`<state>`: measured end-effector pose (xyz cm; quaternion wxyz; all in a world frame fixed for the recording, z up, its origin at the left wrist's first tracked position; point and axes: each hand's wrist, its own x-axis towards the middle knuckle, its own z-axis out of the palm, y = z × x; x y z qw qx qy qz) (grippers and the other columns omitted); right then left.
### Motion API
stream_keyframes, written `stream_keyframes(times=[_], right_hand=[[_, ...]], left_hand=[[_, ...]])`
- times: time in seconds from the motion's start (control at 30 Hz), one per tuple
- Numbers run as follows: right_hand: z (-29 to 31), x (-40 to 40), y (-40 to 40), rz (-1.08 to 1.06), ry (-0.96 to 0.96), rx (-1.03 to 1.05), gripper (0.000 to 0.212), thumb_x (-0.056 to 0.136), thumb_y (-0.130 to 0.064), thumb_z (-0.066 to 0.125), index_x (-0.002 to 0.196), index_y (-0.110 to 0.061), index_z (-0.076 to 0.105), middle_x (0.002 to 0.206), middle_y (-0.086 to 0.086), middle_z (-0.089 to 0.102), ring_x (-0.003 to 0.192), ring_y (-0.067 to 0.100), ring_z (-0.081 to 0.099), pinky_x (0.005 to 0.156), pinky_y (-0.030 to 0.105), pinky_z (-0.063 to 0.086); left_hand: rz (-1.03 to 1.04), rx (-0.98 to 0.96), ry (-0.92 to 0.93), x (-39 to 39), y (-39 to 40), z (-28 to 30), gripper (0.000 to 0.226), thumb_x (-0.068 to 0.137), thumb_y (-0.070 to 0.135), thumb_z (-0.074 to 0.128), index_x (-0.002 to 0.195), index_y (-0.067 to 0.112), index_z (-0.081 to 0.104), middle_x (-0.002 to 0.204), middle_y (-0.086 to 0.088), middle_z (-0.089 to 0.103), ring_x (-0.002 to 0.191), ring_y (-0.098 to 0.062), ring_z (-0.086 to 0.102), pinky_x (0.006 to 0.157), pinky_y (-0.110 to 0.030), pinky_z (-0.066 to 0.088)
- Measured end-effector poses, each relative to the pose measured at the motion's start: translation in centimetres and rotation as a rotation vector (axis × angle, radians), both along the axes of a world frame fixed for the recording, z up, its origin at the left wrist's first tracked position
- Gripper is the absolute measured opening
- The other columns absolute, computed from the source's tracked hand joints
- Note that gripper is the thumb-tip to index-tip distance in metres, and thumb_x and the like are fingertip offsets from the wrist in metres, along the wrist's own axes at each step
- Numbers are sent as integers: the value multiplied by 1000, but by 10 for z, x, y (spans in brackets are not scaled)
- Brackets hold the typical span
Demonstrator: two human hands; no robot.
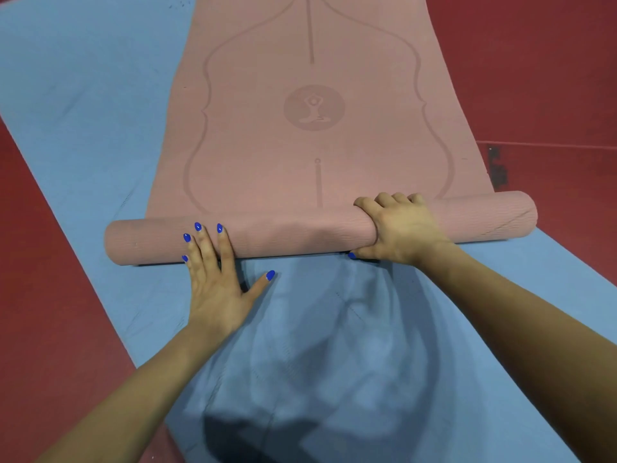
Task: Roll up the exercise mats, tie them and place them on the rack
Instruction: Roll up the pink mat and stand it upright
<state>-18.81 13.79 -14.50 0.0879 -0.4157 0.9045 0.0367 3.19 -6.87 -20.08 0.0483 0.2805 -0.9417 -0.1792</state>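
Pink mat [267, 135]: dusty rose, darker embossed outline, centre line and round seated-figure emblem; fine ribbing on rolled part. Blue mat [83, 111] beneath: plain mid-blue. Floor [534, 78]: deep red. Fingernails [198, 226]: bright cobalt blue polish.

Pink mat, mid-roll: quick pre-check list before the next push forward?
1. Right hand grips roll: ok.
2. Left hand on roll: fingers rest straight on it, no grip: not ok.
3. Roll ends even: left end sits nearer than right, slightly skewed: not ok.
4. Flat pink mat ahead smooth, no folds: ok.
5. Blue mat underneath lies flat ahead: ok.
6. Tie and rack in reach: cannot tell, neither in view.
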Motion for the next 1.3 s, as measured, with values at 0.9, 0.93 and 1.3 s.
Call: stream_keyframes(times=[0.9,0.93,1.3], right_hand=[[12,-13,-13,-80,-169,64,92,61,-71,67,137,-31,35,123,0,47,116,22,43,97,39,29],[13,-14,-13,-81,-177,63,93,61,-71,68,137,-30,35,123,1,45,117,22,40,98,39,28],[12,-14,-19,-66,-123,115,91,59,-66,73,132,-25,36,120,3,50,109,29,49,96,40,35]], left_hand=[[32,-224,-197,-44,-9,22,99,73,34,80,144,-9,26,146,-38,23,134,-60,18,99,-74,22],[52,-232,-262,-49,-7,25,98,75,36,79,145,-9,25,147,-37,23,133,-59,19,96,-77,22],[-307,-635,-640,-83,-47,64,90,77,67,58,127,-6,41,123,-24,55,112,-40,54,104,-57,32]])
